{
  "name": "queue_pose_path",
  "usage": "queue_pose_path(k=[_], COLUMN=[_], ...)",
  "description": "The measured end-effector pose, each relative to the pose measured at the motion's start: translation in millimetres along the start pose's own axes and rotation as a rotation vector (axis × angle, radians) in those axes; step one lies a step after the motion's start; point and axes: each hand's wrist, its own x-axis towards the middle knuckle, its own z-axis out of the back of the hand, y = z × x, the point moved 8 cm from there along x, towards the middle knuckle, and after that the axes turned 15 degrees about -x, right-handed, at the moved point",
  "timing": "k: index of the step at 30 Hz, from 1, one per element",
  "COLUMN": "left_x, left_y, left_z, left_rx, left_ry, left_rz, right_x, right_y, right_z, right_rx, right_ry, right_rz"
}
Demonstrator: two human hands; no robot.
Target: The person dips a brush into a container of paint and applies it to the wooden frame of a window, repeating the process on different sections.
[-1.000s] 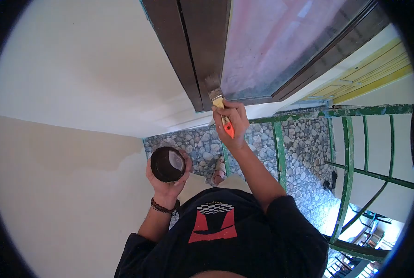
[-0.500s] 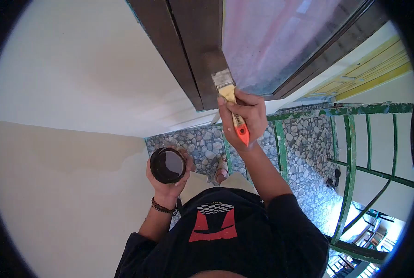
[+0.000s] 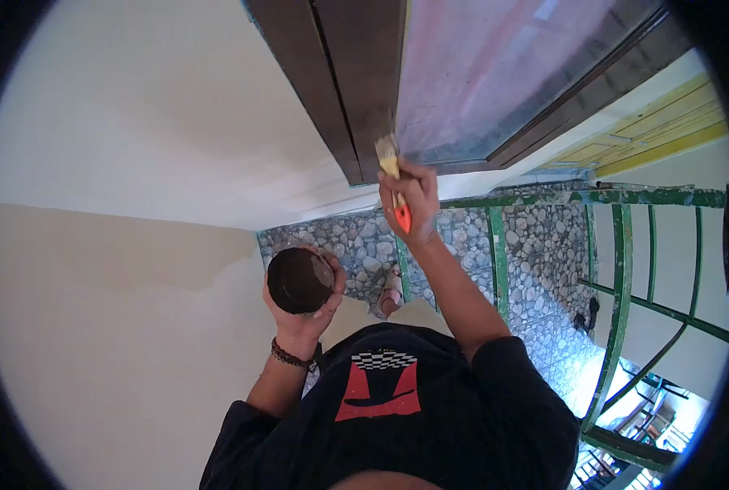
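Observation:
A paintbrush with a pale yellow and orange handle is pinched in my right hand. Its bristles reach up to the lower part of a dark brown wooden window frame, beside the glass pane, which looks pinkish. My left hand is wrapped around a round container with dark brown liquid inside. That container is at waist height, left of my body, its open top facing up toward me.
A cream wall rises along the left. Green metal scaffolding surrounds my right side. Far below lies a floor with a pebble pattern. Yellow panelling shows at the right, and my foot is visible below.
My right hand and the brush have shifted slightly left, the brush now seen more edge-on. The container in my left hand has tilted a little, its liquid catching light differently.

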Motion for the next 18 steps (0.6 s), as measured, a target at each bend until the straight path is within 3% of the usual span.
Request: queue_pose_path(k=[1,4,9,13,18], left_x=[0.5,-2.9,-9.2,-15.4,-16.7], left_y=[-1.5,-5.5,-11.8,-15.6,-18.2], left_z=[2.3,3.4,3.9,6.8,14.7], left_rx=[-0.052,-0.033,-0.006,-0.015,-0.069], left_ry=[-0.033,-0.013,0.000,0.017,-0.029], left_rz=[-0.008,-0.029,-0.024,-0.031,-0.028], right_x=[-36.3,-48.0,-18.4,26.1,1.4], right_y=[-27.6,-16.3,-9.8,34.4,33.1], right_z=[-18.8,-13.1,-36.1,-4.5,-3.6], right_rx=[0.211,0.008,0.002,0.030,0.064], right_ry=[0.042,0.063,0.054,-0.138,-0.282], right_rz=[-0.174,-0.108,-0.093,-0.043,0.001])
